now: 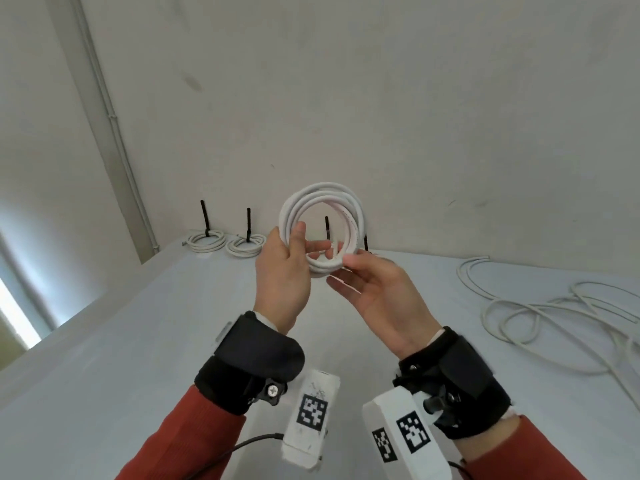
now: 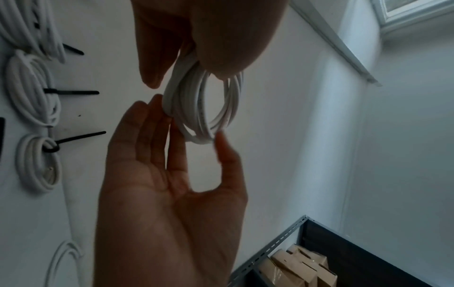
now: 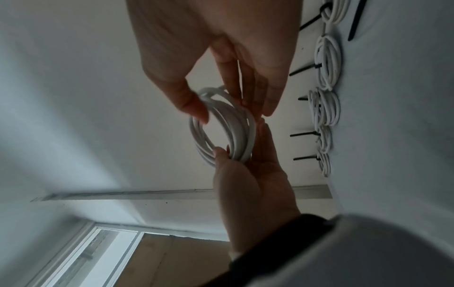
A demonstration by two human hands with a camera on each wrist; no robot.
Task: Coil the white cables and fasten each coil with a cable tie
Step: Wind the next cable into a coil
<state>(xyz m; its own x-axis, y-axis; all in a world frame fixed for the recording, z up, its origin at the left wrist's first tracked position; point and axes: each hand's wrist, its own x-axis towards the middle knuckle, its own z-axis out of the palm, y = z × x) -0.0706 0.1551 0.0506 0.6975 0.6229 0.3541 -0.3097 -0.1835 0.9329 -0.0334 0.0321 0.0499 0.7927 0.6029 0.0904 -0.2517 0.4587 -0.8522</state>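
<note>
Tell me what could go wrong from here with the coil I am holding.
The white cable coil is not yet fastened and hangs in the air, held only by the left hand and the right hand. If either grip loosens, the loops may spring open.

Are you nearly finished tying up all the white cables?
Partway. Done: a row of tied coils sits at the back of the table, each with a black cable tie. In hand: the left hand and right hand hold one coil with no tie visible on it. Left: tie that one, then coil the loose cables on the table's right side.
</note>
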